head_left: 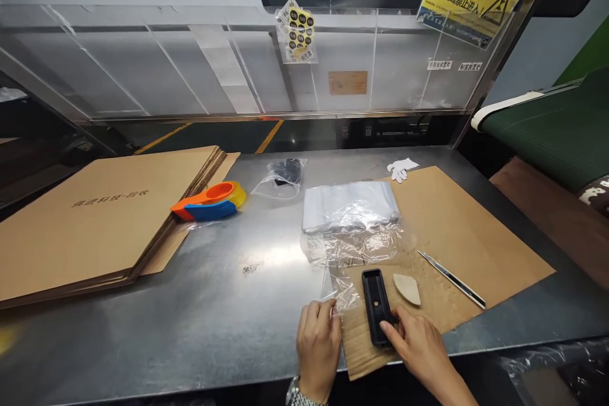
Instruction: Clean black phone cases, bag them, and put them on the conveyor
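Note:
My right hand (419, 342) grips the lower end of a long black plastic tray-like part (373, 295), thumb on its rim. A small hole shows in the part's hollow middle. Its far end lies over a sheet of brown cardboard (356, 346). My left hand (320, 339) is closed at the edge of a clear plastic bag (345, 292), fingertips pinching it left of the black part. Right of the part lies a beige wedge-shaped piece (406, 290). A utility knife (451, 279) rests farther right on the cardboard.
A stack of clear plastic bags (351, 206) lies behind the hands. A tape dispenser (209, 201) leans against stacked flat cardboard (95, 222) at left. A bagged black item (288, 171) and a white glove (402, 169) lie at the back of the metal table (214, 311). A green conveyor belt (552, 120) stands at right.

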`<state>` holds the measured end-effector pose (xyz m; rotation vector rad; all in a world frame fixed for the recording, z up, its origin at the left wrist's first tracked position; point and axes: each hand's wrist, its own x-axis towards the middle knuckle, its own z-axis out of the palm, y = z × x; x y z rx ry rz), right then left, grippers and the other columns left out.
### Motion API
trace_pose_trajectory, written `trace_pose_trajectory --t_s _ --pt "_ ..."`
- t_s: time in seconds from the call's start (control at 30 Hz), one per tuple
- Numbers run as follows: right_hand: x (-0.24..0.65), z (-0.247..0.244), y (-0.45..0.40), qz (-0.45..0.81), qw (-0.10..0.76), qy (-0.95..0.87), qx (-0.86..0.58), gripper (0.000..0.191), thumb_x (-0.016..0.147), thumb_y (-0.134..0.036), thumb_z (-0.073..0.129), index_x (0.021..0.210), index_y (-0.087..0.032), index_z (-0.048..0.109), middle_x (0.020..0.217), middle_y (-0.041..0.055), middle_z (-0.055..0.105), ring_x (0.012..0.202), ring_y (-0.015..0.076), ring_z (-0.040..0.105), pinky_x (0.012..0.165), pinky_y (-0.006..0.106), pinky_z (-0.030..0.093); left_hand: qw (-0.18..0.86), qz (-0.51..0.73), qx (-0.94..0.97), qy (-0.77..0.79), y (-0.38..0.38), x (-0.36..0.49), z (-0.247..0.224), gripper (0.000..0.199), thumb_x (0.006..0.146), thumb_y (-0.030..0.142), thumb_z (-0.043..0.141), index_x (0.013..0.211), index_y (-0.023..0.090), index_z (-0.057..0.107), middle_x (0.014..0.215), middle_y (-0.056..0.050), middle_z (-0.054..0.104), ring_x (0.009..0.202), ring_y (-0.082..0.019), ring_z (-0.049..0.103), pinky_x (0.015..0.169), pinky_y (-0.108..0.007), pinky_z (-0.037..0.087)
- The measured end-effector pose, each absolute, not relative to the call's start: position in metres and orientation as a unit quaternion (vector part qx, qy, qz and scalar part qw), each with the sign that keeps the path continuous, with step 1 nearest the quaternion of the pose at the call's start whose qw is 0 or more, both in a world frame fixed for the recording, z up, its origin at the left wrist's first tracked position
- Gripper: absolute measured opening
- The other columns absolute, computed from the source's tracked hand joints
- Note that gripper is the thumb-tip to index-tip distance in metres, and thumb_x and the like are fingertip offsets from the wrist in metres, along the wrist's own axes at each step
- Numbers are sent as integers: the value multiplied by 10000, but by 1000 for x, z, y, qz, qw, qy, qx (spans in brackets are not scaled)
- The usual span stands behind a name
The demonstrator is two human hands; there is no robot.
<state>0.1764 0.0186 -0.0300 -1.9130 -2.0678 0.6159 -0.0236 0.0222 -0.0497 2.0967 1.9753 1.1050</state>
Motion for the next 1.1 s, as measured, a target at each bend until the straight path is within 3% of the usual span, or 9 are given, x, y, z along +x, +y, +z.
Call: trace_pose_trajectory --t_s 0.23,0.47,0.83,0.93,1.1 --pt "175 -36 16 142 119 -733 -654 144 849 -272 441 795 -218 562 572 -6 617 531 193 614 475 254 311 80 320 677 658 18 -22 -50 113 855 214 478 874 198 589 768 -36 575 750 -213 545 632 -329 446" --pt "176 -35 8 97 159 -755 -628 224 882 -225 373 709 -218 515 658 12 595 609 185 598 525 274 340 119 305 662 674 18 -18 -49 152 871 258 457 853 194 594 743 -38 590 734 -216 557 620 -329 440" --pt "181 -23 1 70 246 -759 -599 260 912 -245 387 830 -172 623 691 49 578 680 191 575 614 293 370 187 299 632 691 23 -17 -44 178 852 272 454 816 186 605 684 -34 600 701 -220 560 622 -327 400" --pt "181 -12 1 138 266 -760 -577 260 913 -254 401 813 -181 630 676 29 590 632 156 568 603 264 390 220 295 619 694 25 -17 -41 205 851 291 453 775 180 609 638 -28 594 658 -214 563 600 -317 390" --pt "179 -1 3 440 236 -699 -511 252 874 -292 456 750 -202 656 663 -6 621 628 151 574 566 231 411 303 299 620 659 31 -27 -33 287 876 346 422 784 184 641 611 -7 629 583 -170 580 542 -265 417"
